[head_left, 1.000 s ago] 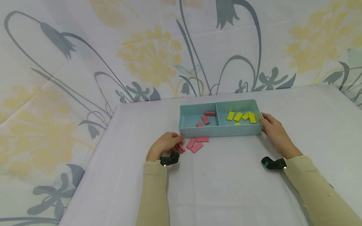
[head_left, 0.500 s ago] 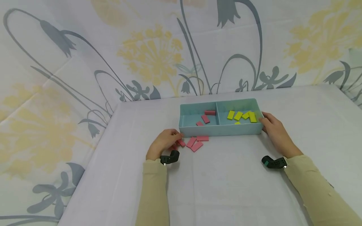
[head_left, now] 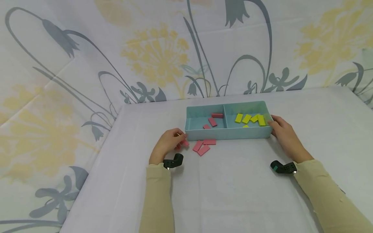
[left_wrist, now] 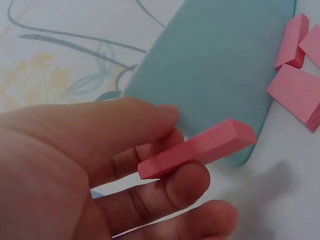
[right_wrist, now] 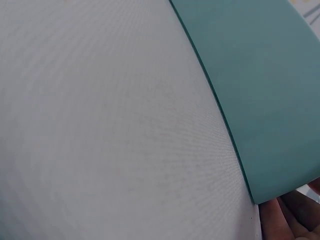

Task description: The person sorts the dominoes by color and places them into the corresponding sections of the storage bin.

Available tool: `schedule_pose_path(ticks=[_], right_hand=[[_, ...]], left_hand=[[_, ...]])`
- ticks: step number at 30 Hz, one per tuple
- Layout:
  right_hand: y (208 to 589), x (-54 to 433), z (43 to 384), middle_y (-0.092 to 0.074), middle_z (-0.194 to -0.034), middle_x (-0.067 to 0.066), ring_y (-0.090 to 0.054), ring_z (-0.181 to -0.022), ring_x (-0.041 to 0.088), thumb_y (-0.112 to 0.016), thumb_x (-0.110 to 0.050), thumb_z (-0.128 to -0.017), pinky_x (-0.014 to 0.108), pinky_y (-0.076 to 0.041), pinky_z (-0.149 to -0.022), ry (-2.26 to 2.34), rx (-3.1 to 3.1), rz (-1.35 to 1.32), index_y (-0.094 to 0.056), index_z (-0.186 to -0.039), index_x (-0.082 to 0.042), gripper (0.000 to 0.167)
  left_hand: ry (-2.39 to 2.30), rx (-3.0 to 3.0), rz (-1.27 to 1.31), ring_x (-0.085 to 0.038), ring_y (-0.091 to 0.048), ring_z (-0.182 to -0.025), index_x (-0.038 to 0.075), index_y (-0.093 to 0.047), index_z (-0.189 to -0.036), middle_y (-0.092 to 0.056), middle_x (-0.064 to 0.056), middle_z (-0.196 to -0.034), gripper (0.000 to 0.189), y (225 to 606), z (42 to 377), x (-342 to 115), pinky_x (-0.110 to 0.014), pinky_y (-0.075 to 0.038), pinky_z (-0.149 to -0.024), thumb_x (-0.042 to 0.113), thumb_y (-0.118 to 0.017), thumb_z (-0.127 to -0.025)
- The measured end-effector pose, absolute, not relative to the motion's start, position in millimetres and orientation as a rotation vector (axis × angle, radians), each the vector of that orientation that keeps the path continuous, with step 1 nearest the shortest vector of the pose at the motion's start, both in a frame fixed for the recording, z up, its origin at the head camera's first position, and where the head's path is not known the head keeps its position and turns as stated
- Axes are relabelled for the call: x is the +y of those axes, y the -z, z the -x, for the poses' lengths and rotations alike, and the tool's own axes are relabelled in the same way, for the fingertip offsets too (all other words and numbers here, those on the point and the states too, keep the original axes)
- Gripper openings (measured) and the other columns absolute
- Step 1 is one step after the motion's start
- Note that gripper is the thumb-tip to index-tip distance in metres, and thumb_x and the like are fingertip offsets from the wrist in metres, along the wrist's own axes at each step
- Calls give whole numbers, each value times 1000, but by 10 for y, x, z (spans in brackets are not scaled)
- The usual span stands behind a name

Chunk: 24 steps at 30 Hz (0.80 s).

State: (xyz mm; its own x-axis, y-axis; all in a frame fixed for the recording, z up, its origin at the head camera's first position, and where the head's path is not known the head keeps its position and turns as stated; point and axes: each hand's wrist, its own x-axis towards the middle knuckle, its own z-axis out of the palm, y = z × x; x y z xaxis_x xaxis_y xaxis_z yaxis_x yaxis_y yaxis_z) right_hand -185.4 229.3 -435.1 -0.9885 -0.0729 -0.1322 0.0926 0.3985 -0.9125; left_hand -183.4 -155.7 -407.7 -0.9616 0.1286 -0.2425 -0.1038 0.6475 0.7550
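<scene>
Along the left edge and across the back, floral cloth printed with grey stems and yellow blooms, bordering the white-covered table. Next, beside the front left corner of the blue-green box, left hand, with a black wrist device and beige sleeve; fingers bent, closed to a pinch around a pink block. Just under those fingers, another pink piece, mostly covered. Farther right, flat on the table before the box, three loose blocks, also pink, lying close together. Behind these, inside the box, an upright divider: left of it, three boxed pink blocks; right of it, five visible yellow blocks. Frontmost of each colour, partly hidden by the near wall. At the box's right end, right hand, thumb at the near corner, fingers behind the end wall, gripping the box between them. Nearer the front, second wrist device with a small green patch, and right sleeve, also beige.
</scene>
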Motion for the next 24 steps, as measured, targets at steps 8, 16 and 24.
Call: schedule_pose_path(ticks=[8,16,24], right_hand=[[4361,2279,1853,-7,-147,15,-20,-129,35,-27,-52,-92,50,-22,-101,1660,2475,-27,-6,-143,-6,72],[4353,2284,1845,-8,-147,16,-20,-129,35,-27,-51,-93,50,-23,-101,1655,2499,-10,-8,-143,-5,71],[4354,2281,1848,-8,-147,17,-20,-130,35,-27,-50,-93,50,-23,-101,1674,2494,-17,-8,-143,-4,70]], left_hand=[[-1284,2566,-89,-20,-56,-64,13,-61,-89,-62,-8,-78,16,4081,1827,-1598,-29,-48,-62,28,-59,-85],[-1400,2533,-125,-24,-58,-68,13,-63,-88,-63,-7,-79,20,4006,1805,-1576,-34,-49,-65,32,-57,-86],[-1459,2515,-160,-26,-60,-72,14,-65,-90,-66,-3,-80,22,3968,1801,-1577,-37,-50,-67,33,-53,-88]])
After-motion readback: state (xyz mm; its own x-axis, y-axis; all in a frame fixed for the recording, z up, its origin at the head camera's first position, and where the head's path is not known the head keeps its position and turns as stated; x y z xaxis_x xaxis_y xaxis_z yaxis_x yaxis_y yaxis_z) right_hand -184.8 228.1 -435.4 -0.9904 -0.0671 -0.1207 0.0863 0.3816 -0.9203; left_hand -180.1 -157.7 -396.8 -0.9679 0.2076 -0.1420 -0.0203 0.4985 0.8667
